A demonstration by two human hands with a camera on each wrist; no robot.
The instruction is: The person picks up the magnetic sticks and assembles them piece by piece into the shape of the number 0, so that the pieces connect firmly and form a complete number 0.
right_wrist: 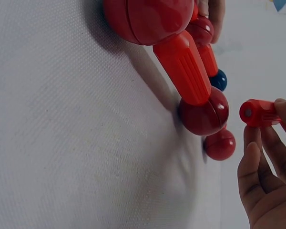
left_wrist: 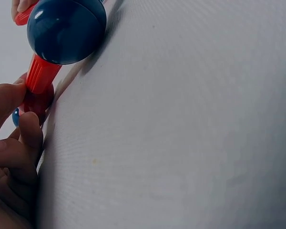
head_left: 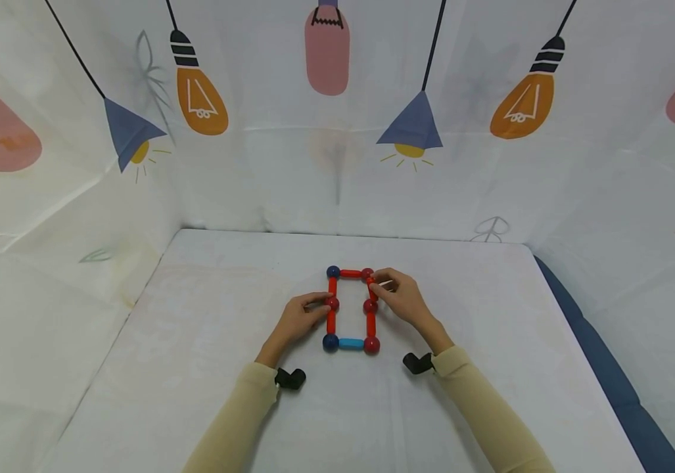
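On the white table lies a rectangular outline of balls and rods. Its left side has a dark blue ball, a red rod, a red middle ball and another dark blue ball. A light blue rod joins the near corners. My left hand pinches the red middle ball. My right hand pinches a red rod between the far-right red ball and the right middle red ball. In the right wrist view, that rod's near end appears apart from the middle ball.
A white sheet printed with lamps and bulbs hangs behind and beside the table. Blue material shows along the right edge. Black devices sit at both wrists.
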